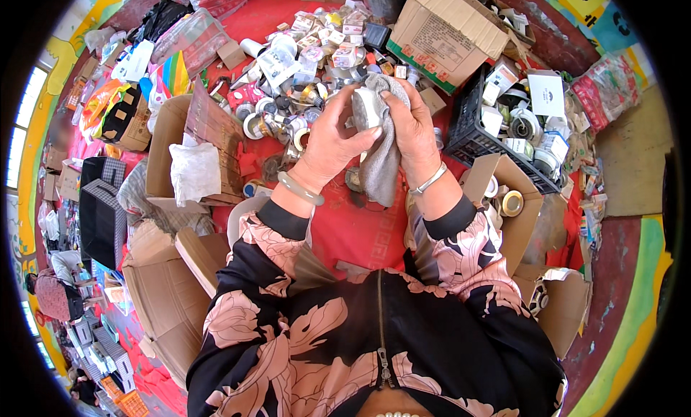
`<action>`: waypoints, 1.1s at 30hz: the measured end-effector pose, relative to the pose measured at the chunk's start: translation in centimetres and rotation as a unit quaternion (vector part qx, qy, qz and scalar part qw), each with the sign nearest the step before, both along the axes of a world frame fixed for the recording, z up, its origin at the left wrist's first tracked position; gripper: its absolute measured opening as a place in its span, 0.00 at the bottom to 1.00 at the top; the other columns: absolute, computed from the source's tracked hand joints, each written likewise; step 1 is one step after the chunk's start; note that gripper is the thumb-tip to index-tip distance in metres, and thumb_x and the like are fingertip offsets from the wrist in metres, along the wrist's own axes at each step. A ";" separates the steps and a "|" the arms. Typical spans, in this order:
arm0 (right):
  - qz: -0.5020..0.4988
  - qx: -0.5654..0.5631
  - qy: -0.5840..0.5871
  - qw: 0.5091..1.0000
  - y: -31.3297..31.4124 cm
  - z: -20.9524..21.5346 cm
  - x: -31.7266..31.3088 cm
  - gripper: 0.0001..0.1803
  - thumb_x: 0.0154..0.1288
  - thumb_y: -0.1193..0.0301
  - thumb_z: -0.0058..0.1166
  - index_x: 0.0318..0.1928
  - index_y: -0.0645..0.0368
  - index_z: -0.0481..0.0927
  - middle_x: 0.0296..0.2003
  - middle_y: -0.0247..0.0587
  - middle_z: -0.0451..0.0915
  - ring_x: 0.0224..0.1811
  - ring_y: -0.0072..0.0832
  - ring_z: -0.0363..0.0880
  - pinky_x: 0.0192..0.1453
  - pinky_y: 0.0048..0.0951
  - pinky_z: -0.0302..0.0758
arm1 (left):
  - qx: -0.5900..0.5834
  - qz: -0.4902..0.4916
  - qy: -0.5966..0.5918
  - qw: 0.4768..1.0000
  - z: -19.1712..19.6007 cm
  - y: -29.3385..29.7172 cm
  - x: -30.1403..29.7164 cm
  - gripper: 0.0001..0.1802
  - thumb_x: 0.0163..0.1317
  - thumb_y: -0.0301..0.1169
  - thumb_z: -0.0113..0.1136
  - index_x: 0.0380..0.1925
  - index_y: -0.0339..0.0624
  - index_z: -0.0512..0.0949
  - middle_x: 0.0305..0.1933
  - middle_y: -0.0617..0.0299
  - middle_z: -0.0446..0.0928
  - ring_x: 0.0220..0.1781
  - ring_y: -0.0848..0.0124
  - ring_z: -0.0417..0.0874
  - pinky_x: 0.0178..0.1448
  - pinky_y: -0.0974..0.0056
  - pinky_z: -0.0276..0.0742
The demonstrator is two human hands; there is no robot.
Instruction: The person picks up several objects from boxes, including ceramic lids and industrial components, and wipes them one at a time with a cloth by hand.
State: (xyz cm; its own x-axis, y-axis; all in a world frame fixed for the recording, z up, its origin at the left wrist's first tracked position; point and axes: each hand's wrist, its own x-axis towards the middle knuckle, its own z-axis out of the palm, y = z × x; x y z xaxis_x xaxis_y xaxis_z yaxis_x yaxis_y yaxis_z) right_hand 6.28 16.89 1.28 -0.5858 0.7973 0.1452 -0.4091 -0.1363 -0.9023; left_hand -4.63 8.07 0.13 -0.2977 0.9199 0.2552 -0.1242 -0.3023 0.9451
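Note:
Both hands are raised at the middle of the view, above a heap of goods. My left hand grips a small white item with a greyish face, its thumb across the near side; the exact kind cannot be made out. In my right hand is a grey cloth, pressed against that item's right side and hanging down below it. The fingers of my right hand are bent round the cloth, and part of the item is hidden beneath it.
Small boxes and round light fittings lie heaped ahead on a red sheet. A black crate of fittings stands right, near a tipped carton. Open cartons flank me. Far left, another person bends over goods.

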 end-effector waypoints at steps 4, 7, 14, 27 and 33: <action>-0.024 -0.070 -0.005 0.997 -0.2 0.0 0.0 0.14 0.63 0.67 0.50 0.46 0.61 0.74 0.38 0.33 0.77 0.39 0.19 0.73 0.43 0.22 0.71 | -0.019 0.046 0.057 0.997 -0.4 0.3 0.1 0.38 0.49 0.25 0.64 0.60 0.35 0.58 0.53 0.60 0.68 0.53 0.71 0.70 0.56 0.66 0.68; -0.048 -0.114 -0.040 0.992 0.9 -0.7 0.0 0.15 0.64 0.64 0.47 0.46 0.60 0.74 0.36 0.35 0.77 0.37 0.22 0.74 0.42 0.24 0.72 | -0.034 0.087 0.113 0.989 -0.8 0.6 -0.3 0.38 0.47 0.25 0.65 0.59 0.35 0.59 0.51 0.59 0.70 0.51 0.70 0.72 0.54 0.65 0.70; -0.029 -0.142 -0.018 0.989 3.0 0.7 1.7 0.22 0.68 0.55 0.42 0.52 0.58 0.71 0.44 0.43 0.77 0.44 0.32 0.77 0.49 0.30 0.73 | -0.072 0.284 0.402 0.867 0.0 0.3 -1.2 0.39 0.38 0.31 0.69 0.53 0.35 0.61 0.49 0.44 0.70 0.50 0.53 0.74 0.52 0.57 0.72; -0.046 -0.150 -0.005 0.988 2.5 -2.0 0.0 0.13 0.64 0.71 0.51 0.48 0.60 0.73 0.36 0.35 0.79 0.35 0.23 0.77 0.39 0.26 0.76 | 0.079 0.266 0.500 0.820 1.7 -0.4 -0.4 0.48 0.37 0.32 0.72 0.60 0.38 0.58 0.57 0.47 0.66 0.58 0.52 0.68 0.64 0.55 0.60; 0.074 -0.271 0.074 0.957 3.9 -2.1 1.4 0.17 0.70 0.67 0.32 0.53 0.60 0.69 0.45 0.46 0.76 0.44 0.36 0.78 0.47 0.37 0.76 | 0.027 0.104 -0.070 0.992 -0.5 0.7 -1.4 0.45 0.43 0.33 0.72 0.59 0.33 0.57 0.61 0.49 0.61 0.63 0.63 0.62 0.66 0.62 0.57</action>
State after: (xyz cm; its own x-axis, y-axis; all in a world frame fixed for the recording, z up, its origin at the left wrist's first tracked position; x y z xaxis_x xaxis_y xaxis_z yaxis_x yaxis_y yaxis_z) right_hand 7.71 20.77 -0.84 -0.7032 0.6889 -0.1759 -0.4667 -0.6338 -0.6169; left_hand -6.01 8.73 -0.33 -0.5162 0.8209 0.2443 -0.1832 -0.3844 0.9048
